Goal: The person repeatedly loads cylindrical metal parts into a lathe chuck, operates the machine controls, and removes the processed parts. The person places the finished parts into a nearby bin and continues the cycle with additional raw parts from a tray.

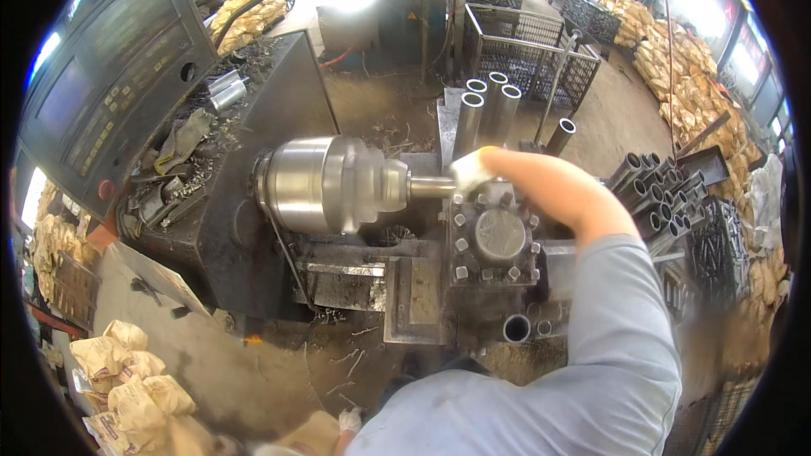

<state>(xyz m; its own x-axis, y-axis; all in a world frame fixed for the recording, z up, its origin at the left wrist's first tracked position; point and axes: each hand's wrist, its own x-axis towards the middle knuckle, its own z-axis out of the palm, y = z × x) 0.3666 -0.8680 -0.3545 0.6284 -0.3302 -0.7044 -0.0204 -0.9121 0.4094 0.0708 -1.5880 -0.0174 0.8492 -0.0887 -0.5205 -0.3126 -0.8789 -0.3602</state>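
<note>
A short bright length of metal tube (432, 187) sticks out of the lathe chuck (317, 183). At its free end is my right hand (470, 172) in a white glove, closed around the tube; blur hides the fingers. Just below that hand sits the square tool post (499, 237), ringed with clamping bolts. My left hand (350, 420), also gloved, hangs low beside my body at the bottom edge, its fingers too small to make out. Several cut tubes (488, 111) stand upright beyond my right hand.
A control panel (108, 88) rises at the left, near a chip-covered ledge (184, 171) holding two shiny cylinders (227, 90). Stacked tubes (662, 196) lie at right. One tube (516, 328) stands near my body. Wire cages (532, 50) and paper sacks (136, 380) surround the machine.
</note>
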